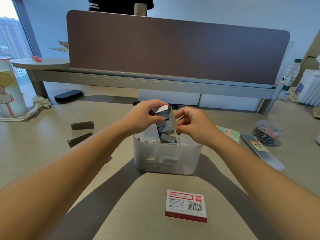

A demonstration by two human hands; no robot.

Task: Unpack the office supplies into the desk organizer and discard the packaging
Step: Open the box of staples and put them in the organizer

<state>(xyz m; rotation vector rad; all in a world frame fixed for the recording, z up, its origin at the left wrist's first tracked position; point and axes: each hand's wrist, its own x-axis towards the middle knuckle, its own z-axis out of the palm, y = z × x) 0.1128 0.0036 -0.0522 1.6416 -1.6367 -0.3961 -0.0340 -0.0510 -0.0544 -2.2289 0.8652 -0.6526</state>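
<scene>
A translucent desk organizer (167, 159) stands at the middle of the desk. Over it I tilt an opened staple box tray (173, 120), and grey staple strips (165, 129) slide from it down into the middle compartment. My left hand (142, 116) grips the tray's upper end, thumb on the staples. My right hand (194, 125) pinches the tray's cardboard side near its lower end. Paper clips lie in the organizer's left compartment. A closed red-and-white staple box (186, 206) lies on the desk in front of the organizer.
Two empty cardboard sleeves (81, 133) lie to the left. Sticky notes (227, 133), a flat clear pack (261, 151) and a round tub of clips (266, 133) sit at the right. A mug (8, 90), a bottle (290, 75) and a partition (173, 49) stand behind, with a person beyond.
</scene>
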